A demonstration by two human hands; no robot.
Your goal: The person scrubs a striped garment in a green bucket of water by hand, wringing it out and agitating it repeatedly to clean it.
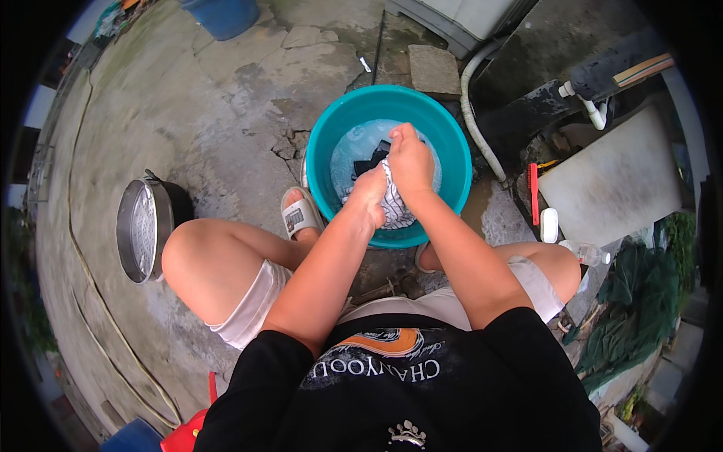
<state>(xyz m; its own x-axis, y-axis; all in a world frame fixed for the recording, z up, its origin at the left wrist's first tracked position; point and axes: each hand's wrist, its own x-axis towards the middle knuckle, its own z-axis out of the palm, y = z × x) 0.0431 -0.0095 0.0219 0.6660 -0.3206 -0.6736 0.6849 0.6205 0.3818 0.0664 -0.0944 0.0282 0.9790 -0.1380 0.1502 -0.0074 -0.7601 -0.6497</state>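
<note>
A round teal plastic basin [326, 130] stands on the ground between my feet, holding cloudy, sudsy water [361, 135]. Over it, my left hand [370, 192] and my right hand [411, 161] are both closed on a white cloth with dark stripes [397, 209]. The cloth hangs bunched between my fists, its lower part down in the basin. Beyond my left hand, a black piece of fabric [370, 164] lies partly in the water. My fingers hide much of the gripped cloth.
Left of my knee sits a metal steamer pot [145, 231]. A pale hose [473, 107] curves past the basin's right side. Further right are a red-handled brush [533, 192], a white slab [615, 175], a plastic bottle [587, 253] and dark green netting [638, 311]. A blue bucket [223, 17] stands ahead.
</note>
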